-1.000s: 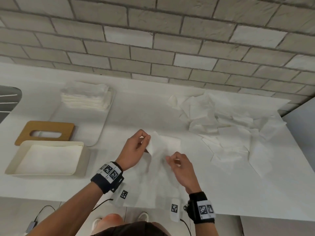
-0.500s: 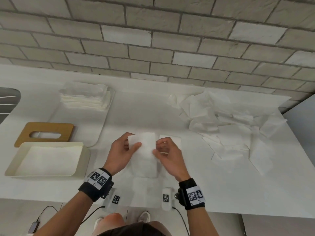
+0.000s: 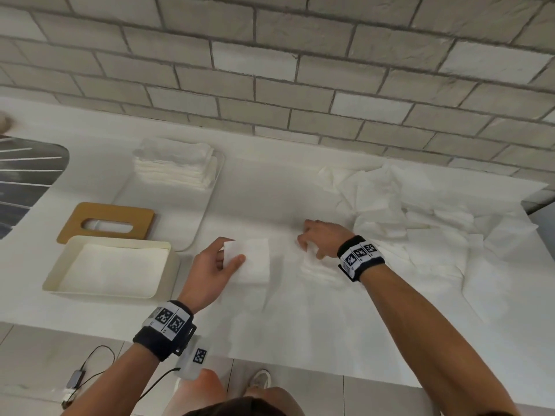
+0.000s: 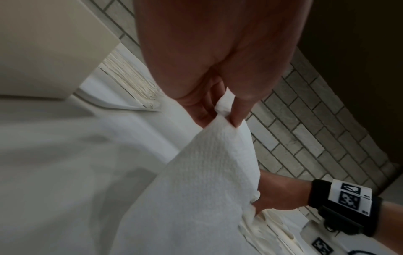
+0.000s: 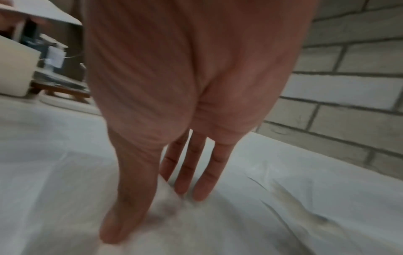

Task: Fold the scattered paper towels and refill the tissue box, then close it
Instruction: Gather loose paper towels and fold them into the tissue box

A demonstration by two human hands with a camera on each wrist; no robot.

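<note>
The folded towel (image 3: pixel 250 261) is hanging by 1 corner from the left hand (image 3: pixel 214 273), whose grip is pinching it just above the table (image 3: pixel 255 193), beside the open tissue box (image 3: pixel 109 267). That thin pinch is risking the fold falling open. The right hand (image 3: pixel 322 238), its grip relaxed, is touching another sheet (image 3: pixel 318 265) and could drag neighbours along.

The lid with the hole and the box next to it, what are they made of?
The lid looks like wood or bamboo, though it could be a wood-look finish: flat, matt, tan-brown, with rounded corners and a slot cut through it. The box looks like plastic or painted metal; I cannot tell which: cream, smooth, with thin, even walls and rounded corners.
</note>
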